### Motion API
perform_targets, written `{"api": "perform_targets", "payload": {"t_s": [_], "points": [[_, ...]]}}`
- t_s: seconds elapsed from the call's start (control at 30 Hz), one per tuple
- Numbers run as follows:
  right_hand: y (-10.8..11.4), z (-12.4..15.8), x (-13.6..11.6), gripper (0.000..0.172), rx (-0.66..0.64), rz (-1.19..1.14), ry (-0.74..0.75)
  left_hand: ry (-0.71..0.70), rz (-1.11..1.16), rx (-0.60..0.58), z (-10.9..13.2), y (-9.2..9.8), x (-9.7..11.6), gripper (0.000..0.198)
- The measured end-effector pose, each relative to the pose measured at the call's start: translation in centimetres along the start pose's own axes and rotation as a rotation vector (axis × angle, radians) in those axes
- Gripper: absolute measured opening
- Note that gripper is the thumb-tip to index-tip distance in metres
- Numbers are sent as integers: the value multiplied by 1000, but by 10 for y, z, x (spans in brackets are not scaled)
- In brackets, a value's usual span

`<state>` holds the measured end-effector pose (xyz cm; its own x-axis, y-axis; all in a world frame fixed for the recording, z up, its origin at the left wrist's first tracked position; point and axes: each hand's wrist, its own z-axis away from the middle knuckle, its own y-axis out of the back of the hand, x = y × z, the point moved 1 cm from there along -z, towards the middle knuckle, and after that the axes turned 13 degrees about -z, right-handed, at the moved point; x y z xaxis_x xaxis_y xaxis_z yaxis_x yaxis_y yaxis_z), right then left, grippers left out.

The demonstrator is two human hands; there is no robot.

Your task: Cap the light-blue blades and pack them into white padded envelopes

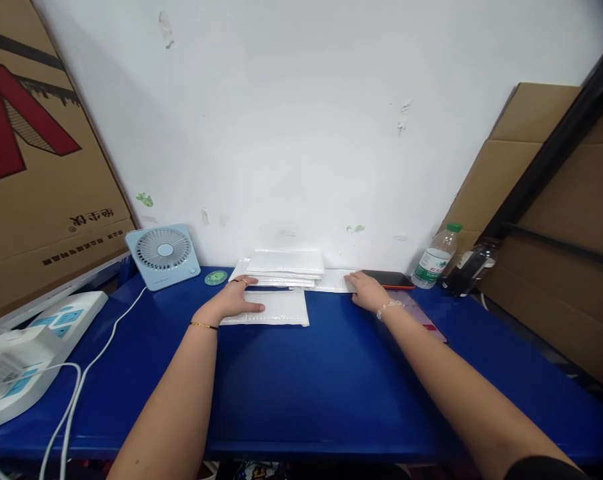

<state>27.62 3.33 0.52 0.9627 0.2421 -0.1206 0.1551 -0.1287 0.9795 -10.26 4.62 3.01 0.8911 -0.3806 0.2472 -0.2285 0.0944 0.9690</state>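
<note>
A stack of white padded mailers [286, 261] lies against the wall on the blue table. In front of it rests a single white mailer [281, 308], partly covered by my left hand [231, 298]. That hand has its thumb and fingers apart, the thumb lying on the front mailer and the fingertips at the stack's left edge. To the right, another flat mailer [330, 281] sticks out from beside the stack. My right hand [367, 291] lies on its right end with fingers stretched out, close to a dark phone [389, 279].
A light blue fan [165, 257] and a green round disc [215, 277] stand left. White power strips [76, 333] with cables occupy the left edge. At right are a water bottle [434, 260], a dark bottle [471, 270] and a pinkish flat item [421, 315]. Cardboard [556, 233] flanks the table.
</note>
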Motion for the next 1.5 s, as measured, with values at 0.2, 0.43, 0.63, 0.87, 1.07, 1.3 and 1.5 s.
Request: {"api": "perform_targets", "payload": {"t_s": [0.2,0.43,0.63,0.87,1.07,1.3,1.5], "points": [[7,-4,-13,26,-64,91,94,-128,-155,-135,-2,-19,34,106],[47,50,-45,17,-105,137,88,-196,-126,-128,-2,-23,37,86],[70,94,-39,17,-238,-165,6,-228,-253,-11,-2,-20,50,70],[52,94,-21,21,-244,-358,8,-185,-57,91,32,39,50,49],[51,95,-29,24,-188,-234,102,-104,-183,479,-17,68,56,46],[42,91,-34,23,-71,-132,139,-107,-490,194,-90,12,57,70],[43,90,-36,25,-38,-119,206,-391,-496,378,-97,-1,116,71]]}}
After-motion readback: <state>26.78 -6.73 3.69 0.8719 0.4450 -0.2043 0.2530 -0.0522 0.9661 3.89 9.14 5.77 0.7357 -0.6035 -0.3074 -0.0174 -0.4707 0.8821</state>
